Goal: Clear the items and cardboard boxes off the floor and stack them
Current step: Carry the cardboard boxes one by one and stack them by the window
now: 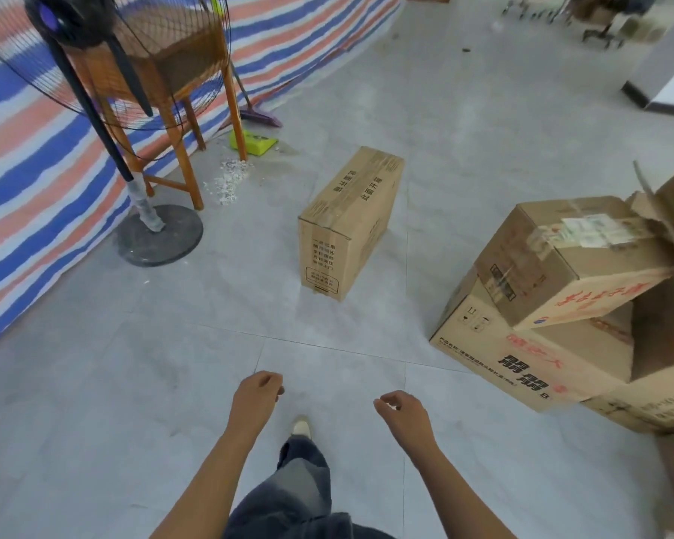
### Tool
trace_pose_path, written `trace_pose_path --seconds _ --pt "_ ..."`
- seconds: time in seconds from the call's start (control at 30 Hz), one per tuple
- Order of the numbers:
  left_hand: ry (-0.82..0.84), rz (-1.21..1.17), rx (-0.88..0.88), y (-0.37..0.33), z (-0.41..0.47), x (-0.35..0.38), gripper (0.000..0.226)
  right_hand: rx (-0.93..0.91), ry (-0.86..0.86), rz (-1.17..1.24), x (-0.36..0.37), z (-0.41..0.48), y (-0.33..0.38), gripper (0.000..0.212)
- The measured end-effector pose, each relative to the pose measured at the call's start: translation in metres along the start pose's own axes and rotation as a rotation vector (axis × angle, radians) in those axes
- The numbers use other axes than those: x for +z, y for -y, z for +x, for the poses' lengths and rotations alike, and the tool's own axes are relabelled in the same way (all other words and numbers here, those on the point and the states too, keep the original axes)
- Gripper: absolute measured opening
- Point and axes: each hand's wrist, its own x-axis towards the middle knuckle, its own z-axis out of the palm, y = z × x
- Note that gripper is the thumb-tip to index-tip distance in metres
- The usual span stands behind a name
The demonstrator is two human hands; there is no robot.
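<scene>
**Trouble ahead: tall carton tipping, stack sliding**

Both grips empty at lower centre of frame. Left grip (258, 394) and right grip (400, 412) with fingers loosely curled, pinching nothing, well apart from any carton.

Standing carton (347, 223) alone at centre frame, upright on a narrow face on the floor (133, 383), well apart from the stack at the right edge. Probably the next thing to fetch, with a walk forward needed first.

Apt to topple if pushed or seized high on one side only, judging by the tall, narrow stance. Safer taken low, one grip on each long face. Weight unknown; taped along the top, so possibly full and heavy enough to slip from bare palms.

Stack at right looking uneven: top carton (569, 262) tilted and skewed on the lower carton (522, 355), with torn open flaps behind at far right. Risky to set another on that slope; apt to slide off or drag the top one down. Better to square up the top carton first, or choose a flat spot beside it.

Underfoot at upper left: white debris (230, 180) near the wooden chair (172, 72), with the fan base (158, 235) and green dustpan (251, 142) close by. A slip or trip hazard only if straying that way.
</scene>
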Motion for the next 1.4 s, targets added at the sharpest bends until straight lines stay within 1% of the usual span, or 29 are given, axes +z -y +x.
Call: trace_pose_path --seconds 0.13,0.23,0.33,0.47,0.53,0.6,0.73,0.9,1.03,1.17,1.33,1.4 --pt "-0.025 -0.065 0.055 -0.066 0.076 -0.018 0.017 0.022 -0.061 0.008 -0.011 0.058 0.052 0.028" --pt "-0.028 -0.089 0.072 -0.101 0.118 -0.026 0.016 0.005 -0.083 0.01 -0.013 0.09 0.088 0.027" --pt "0.016 -0.051 0.03 -0.119 0.147 -0.021 0.017 0.021 -0.069 -0.027 -0.015 0.115 0.105 0.027" --pt "0.113 0.032 -0.009 -0.126 0.181 -0.002 0.027 0.086 -0.089 -0.039 -0.024 0.158 0.114 0.011" --pt "0.116 0.061 -0.024 -0.139 0.205 0.001 0.025 0.101 -0.078 -0.055 -0.03 0.189 0.126 0.021" --pt "0.08 0.053 -0.03 -0.156 0.234 0.001 0.021 0.082 -0.048 -0.084 -0.037 0.223 0.143 0.03" --pt "-0.018 0.028 -0.009 -0.2 0.297 0.002 0.018 -0.005 -0.007 -0.073 -0.052 0.303 0.194 0.032" --pt "-0.076 -0.012 -0.039 -0.244 0.35 0.016 0.019 -0.08 0.054 -0.113 -0.07 0.384 0.246 0.033" --pt "-0.027 0.088 -0.128 -0.241 0.373 0.025 0.023 -0.037 0.13 -0.178 -0.062 0.416 0.258 0.033" --pt "0.035 0.32 -0.204 -0.233 0.423 0.022 0.024 0.039 0.195 -0.228 -0.042 0.445 0.263 0.032" --pt "0.16 0.49 -0.123 -0.249 0.519 0.02 0.029 0.113 0.15 -0.255 -0.013 0.504 0.279 0.035" --pt "0.214 0.542 -0.074 -0.254 0.558 0.023 0.025 0.153 0.132 -0.266 0.004 0.53 0.285 0.038"
